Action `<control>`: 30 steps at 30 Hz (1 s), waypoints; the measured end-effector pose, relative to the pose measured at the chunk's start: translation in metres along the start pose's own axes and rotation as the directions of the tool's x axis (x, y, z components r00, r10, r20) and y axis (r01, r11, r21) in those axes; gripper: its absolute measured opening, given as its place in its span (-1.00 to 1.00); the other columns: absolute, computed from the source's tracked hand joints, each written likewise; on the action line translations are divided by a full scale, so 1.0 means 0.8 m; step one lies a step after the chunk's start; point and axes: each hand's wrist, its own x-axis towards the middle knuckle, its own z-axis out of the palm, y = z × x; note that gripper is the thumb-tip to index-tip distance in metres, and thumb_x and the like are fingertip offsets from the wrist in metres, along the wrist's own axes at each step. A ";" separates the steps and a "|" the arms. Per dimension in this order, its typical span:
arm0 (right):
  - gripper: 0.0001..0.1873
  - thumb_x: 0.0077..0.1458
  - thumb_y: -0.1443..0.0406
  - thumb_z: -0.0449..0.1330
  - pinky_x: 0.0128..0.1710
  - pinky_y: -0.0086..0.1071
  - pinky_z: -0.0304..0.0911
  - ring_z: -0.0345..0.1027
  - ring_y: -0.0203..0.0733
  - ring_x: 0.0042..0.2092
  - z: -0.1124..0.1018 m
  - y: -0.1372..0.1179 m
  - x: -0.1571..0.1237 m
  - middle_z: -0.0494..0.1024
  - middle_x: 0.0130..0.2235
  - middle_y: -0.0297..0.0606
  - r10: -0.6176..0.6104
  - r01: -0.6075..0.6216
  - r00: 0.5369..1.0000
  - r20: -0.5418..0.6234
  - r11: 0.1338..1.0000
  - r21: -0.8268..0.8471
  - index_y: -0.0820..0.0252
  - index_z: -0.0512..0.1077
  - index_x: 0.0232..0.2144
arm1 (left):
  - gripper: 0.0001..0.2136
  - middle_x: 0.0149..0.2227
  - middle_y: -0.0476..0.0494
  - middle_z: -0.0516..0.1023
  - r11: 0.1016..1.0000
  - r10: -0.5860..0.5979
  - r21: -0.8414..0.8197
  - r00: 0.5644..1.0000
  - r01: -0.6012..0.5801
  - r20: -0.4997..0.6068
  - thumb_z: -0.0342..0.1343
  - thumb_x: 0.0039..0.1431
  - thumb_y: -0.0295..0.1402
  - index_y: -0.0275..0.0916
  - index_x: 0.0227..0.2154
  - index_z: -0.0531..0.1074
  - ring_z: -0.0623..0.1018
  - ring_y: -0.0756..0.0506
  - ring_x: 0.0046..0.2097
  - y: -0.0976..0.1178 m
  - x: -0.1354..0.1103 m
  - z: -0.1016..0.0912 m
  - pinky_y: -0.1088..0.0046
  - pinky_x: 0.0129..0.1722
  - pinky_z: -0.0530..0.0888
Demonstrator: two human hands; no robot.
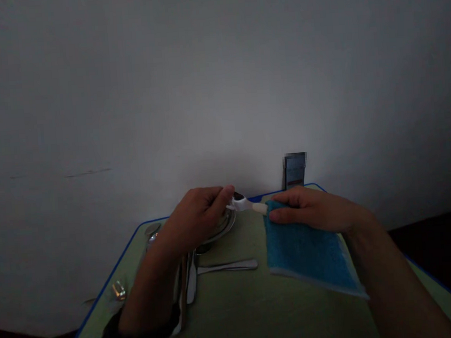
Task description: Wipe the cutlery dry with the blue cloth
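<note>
My left hand (198,214) is closed, with thumb and fingers pinching one end of a small white utensil (243,204) that has a dark patch; its exact kind is hard to make out. The utensil's pale narrow end points right and meets a blue cloth (304,251). My right hand (309,207) pinches this cloth at its upper edge, around or against the utensil's tip, and the rest of the cloth hangs down. Partly behind my left hand stands a bowl (229,225). Below it a metal utensil handle (228,266) lies crosswise on the table.
More cutlery (192,279) lies lengthwise by my left forearm, partly hidden. A shiny clear object (118,291) is at the left of the green table (228,313), which has a blue edge. A phone (295,170) leans upright at the back, against the grey wall (220,87).
</note>
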 end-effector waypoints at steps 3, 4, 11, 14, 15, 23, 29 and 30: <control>-0.63 0.02 0.05 0.04 -0.52 -0.47 0.14 0.24 -0.34 -0.50 0.007 -0.007 0.007 0.44 -0.46 -0.33 -0.073 0.065 0.997 -0.040 0.983 -0.172 0.23 0.42 -0.34 | -0.61 -0.66 0.07 0.26 0.999 0.053 0.005 0.995 -0.054 0.090 -0.22 0.21 -0.21 -0.28 -0.59 0.36 0.27 0.06 -0.58 0.005 0.000 0.002 0.57 -0.58 0.18; -0.64 0.03 0.07 0.04 -0.51 -0.47 0.13 0.23 -0.34 -0.50 0.009 -0.009 0.010 0.43 -0.48 -0.34 -0.105 0.089 0.993 -0.058 0.970 -0.227 0.23 0.43 -0.36 | -0.60 -0.65 0.07 0.27 0.997 0.074 0.003 0.990 -0.075 0.116 -0.22 0.21 -0.21 -0.27 -0.60 0.35 0.27 0.06 -0.58 0.007 0.000 0.003 0.57 -0.56 0.19; -0.63 0.07 0.09 -0.01 -0.51 -0.47 0.07 0.21 -0.33 -0.50 0.009 -0.011 0.014 0.40 -0.53 -0.35 -0.191 0.131 0.975 -0.111 0.904 -0.407 0.23 0.43 -0.48 | -0.59 -0.59 0.06 0.35 0.993 0.088 -0.087 0.982 -0.074 0.169 -0.27 0.23 -0.19 -0.24 -0.60 0.31 0.31 0.06 -0.55 0.014 -0.002 0.006 0.57 -0.52 0.22; -0.62 0.08 0.08 -0.03 -0.53 -0.47 0.06 0.22 -0.33 -0.49 0.005 -0.006 0.011 0.40 -0.51 -0.33 -0.168 0.100 0.979 -0.112 0.887 -0.452 0.24 0.43 -0.42 | -0.60 -0.55 0.04 0.39 0.995 0.084 -0.074 0.985 -0.073 0.148 -0.30 0.24 -0.20 -0.23 -0.56 0.33 0.34 0.04 -0.51 0.012 -0.002 0.008 0.55 -0.47 0.24; -0.61 0.09 0.08 -0.03 -0.53 -0.47 0.06 0.22 -0.33 -0.48 0.004 -0.004 0.011 0.41 -0.50 -0.33 -0.153 0.089 0.982 -0.107 0.888 -0.451 0.24 0.43 -0.40 | -0.62 -0.54 0.03 0.39 0.996 0.083 -0.045 0.986 -0.077 0.144 -0.28 0.24 -0.22 -0.23 -0.55 0.33 0.34 0.04 -0.50 0.010 -0.001 0.008 0.55 -0.46 0.24; -0.67 0.06 0.09 0.01 -0.49 -0.46 0.11 0.31 -0.28 -0.40 0.002 0.002 0.009 0.48 -0.37 -0.29 -0.085 0.053 0.994 -0.074 0.930 -0.363 0.19 0.41 -0.30 | -0.75 -0.53 -0.02 0.44 0.996 -0.023 0.092 0.998 0.017 0.065 -0.12 0.15 -0.24 -0.26 -0.43 0.39 0.38 0.01 -0.51 -0.004 0.004 0.009 0.54 -0.51 0.26; -0.72 0.07 0.16 0.00 -0.50 -0.45 0.06 0.28 -0.29 -0.44 0.004 0.002 0.014 0.46 -0.45 -0.31 -0.154 0.078 0.982 -0.108 0.856 -0.510 0.22 0.42 -0.43 | -0.85 -0.46 -0.05 0.52 0.998 -0.029 -0.054 0.997 0.033 0.077 0.01 0.07 -0.31 -0.26 -0.40 0.43 0.46 0.01 -0.46 0.003 0.002 0.005 0.55 -0.47 0.32; -0.72 0.07 0.17 0.00 -0.50 -0.46 0.05 0.28 -0.30 -0.44 0.005 0.001 0.015 0.45 -0.46 -0.32 -0.162 0.079 0.980 -0.112 0.846 -0.528 0.22 0.41 -0.44 | -0.84 -0.46 -0.06 0.53 0.997 -0.023 -0.073 0.995 0.030 0.096 0.02 0.06 -0.30 -0.26 -0.41 0.44 0.47 0.01 -0.45 0.004 0.002 0.004 0.55 -0.46 0.33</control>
